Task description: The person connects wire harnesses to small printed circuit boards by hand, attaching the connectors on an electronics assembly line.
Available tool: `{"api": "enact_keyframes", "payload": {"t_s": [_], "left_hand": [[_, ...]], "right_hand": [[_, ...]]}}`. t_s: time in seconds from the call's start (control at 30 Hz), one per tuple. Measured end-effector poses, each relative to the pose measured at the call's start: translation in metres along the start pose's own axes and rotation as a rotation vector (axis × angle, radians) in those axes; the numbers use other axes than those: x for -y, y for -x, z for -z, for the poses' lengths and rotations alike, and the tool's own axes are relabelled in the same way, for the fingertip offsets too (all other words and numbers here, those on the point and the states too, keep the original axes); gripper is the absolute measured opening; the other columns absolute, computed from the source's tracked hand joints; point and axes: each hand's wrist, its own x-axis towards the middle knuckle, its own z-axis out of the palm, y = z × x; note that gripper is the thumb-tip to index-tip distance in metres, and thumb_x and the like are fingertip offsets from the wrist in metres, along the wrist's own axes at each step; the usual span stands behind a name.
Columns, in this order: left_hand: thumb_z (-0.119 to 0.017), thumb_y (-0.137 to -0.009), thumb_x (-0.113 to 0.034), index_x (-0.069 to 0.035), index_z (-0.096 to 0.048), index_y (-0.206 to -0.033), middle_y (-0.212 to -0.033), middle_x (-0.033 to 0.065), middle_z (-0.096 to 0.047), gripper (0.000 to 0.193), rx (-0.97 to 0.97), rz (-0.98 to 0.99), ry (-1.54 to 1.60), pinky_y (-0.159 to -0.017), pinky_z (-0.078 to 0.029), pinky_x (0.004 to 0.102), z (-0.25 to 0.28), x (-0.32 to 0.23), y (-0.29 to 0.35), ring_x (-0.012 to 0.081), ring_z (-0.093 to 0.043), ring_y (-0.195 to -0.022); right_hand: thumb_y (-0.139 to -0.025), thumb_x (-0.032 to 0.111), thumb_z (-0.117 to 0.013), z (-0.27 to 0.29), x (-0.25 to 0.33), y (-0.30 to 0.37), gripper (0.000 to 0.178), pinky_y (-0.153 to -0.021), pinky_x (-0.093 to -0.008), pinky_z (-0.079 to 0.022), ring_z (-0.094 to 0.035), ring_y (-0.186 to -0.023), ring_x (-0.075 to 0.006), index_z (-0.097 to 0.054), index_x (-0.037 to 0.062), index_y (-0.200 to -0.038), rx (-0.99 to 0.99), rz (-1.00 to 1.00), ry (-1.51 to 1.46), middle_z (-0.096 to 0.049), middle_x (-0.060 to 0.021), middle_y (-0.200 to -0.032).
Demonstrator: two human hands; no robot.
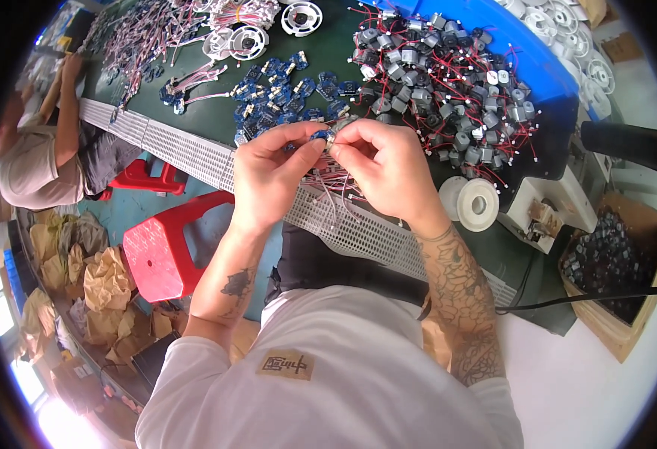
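Close together over the table's near edge, both my hands are pinched on small parts. Between the thumb and forefinger of my left hand [269, 173] is a small blue circuit board [319, 135]. My right hand [392, 166] pinches at the board's right side, where a small pale piece shows; fingertips hide most of it, so I cannot tell its kind. Wires [332, 196] hang below the hands. Just beyond them lies a pile of blue circuit boards [272, 101]. Small grey motors [456, 97] with red wires are heaped to the right.
A perforated grey strip [373, 238] runs along the table's near edge. White spools [478, 204] stand right, by a carton of dark parts [609, 258]. Wire bundles [149, 34] lie far left. A red stool [156, 254] stands left; another person [44, 153] sits beyond.
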Motion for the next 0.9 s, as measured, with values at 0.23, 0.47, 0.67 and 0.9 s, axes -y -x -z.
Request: {"api": "enact_keyframes", "payload": {"t_s": [0.23, 0.47, 0.67, 0.9], "left_hand": [[-0.067, -0.092, 0.004, 0.006, -0.068, -0.115, -0.095, 0.0083, -0.07, 0.023, 0.009, 0.025, 0.012, -0.075, -0.056, 0.0234, -0.002, 0.001, 0.004, 0.0125, -0.068, -0.082], [-0.069, -0.091, -0.007, 0.002, -0.068, -0.119, -0.092, 0.0027, -0.07, 0.029, -0.553, -0.285, -0.199, -0.068, -0.046, 0.0208, 0.075, -0.005, -0.049, 0.0075, -0.06, -0.078], [-0.074, -0.086, -0.019, -0.004, -0.073, -0.113, -0.092, 0.005, -0.074, 0.031, -0.749, -0.353, -0.699, -0.069, -0.049, 0.0263, 0.198, 0.017, -0.121, 0.0123, -0.065, -0.076], [-0.076, -0.083, -0.017, -0.005, -0.075, -0.103, -0.097, 0.0109, -0.073, 0.023, -0.534, -0.501, -0.889, -0.081, -0.052, 0.038, 0.118, -0.007, -0.098, 0.0233, -0.067, -0.088]], "right_hand": [[-0.083, 0.004, -0.071, 0.01, 0.001, -0.003, 0.009, -0.055, -0.0334, -0.051, -0.066, -0.06, -0.0241, -0.065, -0.0025, -0.087, 0.015, 0.028, 0.047, -0.068, -0.0132, -0.074], [-0.08, 0.01, -0.074, 0.027, 0.025, 0.007, 0.017, -0.068, -0.0448, -0.052, -0.066, -0.075, -0.0324, -0.062, 0.0014, -0.089, -0.095, 0.139, 0.503, -0.064, -0.0111, -0.079], [-0.08, 0.018, -0.076, 0.01, 0.016, 0.013, 0.021, -0.065, -0.0448, -0.053, -0.068, -0.072, -0.0331, -0.062, 0.0025, -0.079, 0.097, 0.042, 0.702, -0.066, -0.0136, -0.076], [-0.08, 0.015, -0.076, 0.013, 0.011, 0.01, 0.018, -0.063, -0.0404, -0.053, -0.069, -0.071, -0.029, -0.062, 0.0035, -0.085, 0.063, 0.032, 0.467, -0.068, -0.0114, -0.079]]}}
